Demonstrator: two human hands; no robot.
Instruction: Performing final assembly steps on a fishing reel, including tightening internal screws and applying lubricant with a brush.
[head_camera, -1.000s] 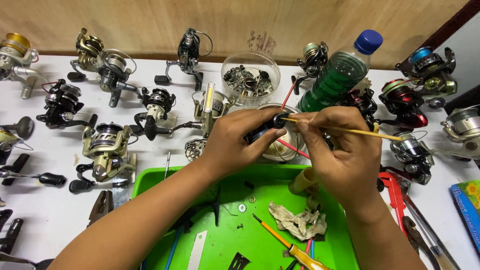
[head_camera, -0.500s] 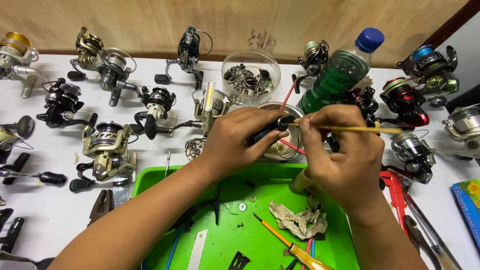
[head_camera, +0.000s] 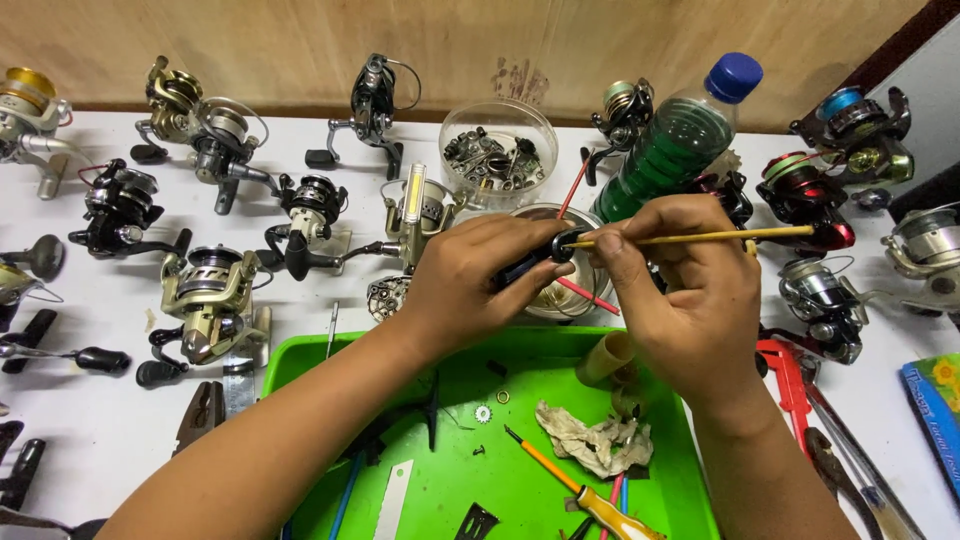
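Observation:
My left hand (head_camera: 480, 285) grips a small black reel part (head_camera: 545, 255) above the far edge of the green tray (head_camera: 320, 350). My right hand (head_camera: 685, 290) pinches a thin yellow-handled brush (head_camera: 720, 236), its tip set against that black part. Both hands hover over a clear glass dish (head_camera: 570, 300) with red sticks in it. A dirty rag (head_camera: 595, 440), a tiny gear (head_camera: 483, 413) and an orange-handled screwdriver (head_camera: 585, 490) lie in the tray below the hands.
Several fishing reels (head_camera: 210, 300) stand around on the white table. A clear bowl of small metal parts (head_camera: 497, 150) and a bottle of green liquid (head_camera: 675, 140) sit behind the hands. Red-handled pliers (head_camera: 800, 400) lie right of the tray.
The right hand has slid the brush slightly, with its tip staying at the black part; the left hand has kept its grip nearly still.

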